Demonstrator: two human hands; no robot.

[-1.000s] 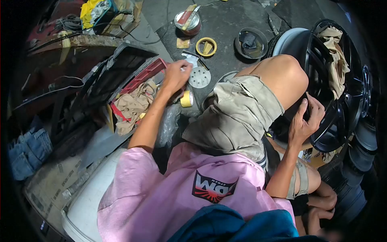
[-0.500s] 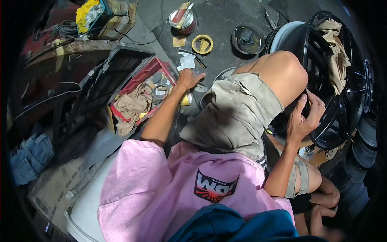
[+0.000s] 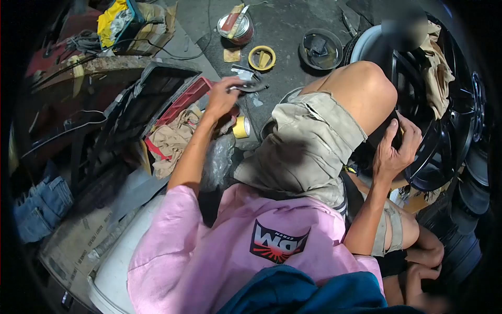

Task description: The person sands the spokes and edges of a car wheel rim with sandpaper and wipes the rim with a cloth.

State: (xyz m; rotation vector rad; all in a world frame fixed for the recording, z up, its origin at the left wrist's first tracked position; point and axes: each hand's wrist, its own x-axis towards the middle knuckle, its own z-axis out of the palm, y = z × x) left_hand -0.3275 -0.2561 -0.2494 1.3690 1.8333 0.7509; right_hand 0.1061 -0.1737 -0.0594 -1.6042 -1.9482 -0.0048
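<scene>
Here, on a dark floor crowded with workshop supplies, a person in a pink shirt and pale shorts grips a grey disc in the left hand, the fingers closed on its near edge. The disc tilts above the floor, just beside a white scrap, its far side reaching out past the fingertips. The right hand is bent beside the raised knee, close to a black spoked wheel, thumb and fingers curled near each other; whether they are clamped on anything cannot be told. A tan cloth drapes over the wheel. Near the left forearm stands a red tray with crumpled tan material in it, while a yellow-sided roll and a clear plastic bag lie on the arm's other side. Farther out on the floor are a yellow ring with a yellow piece inside it, a can with a flat-bladed tool resting across its top, and a dark bowl holding a black piece.
</scene>
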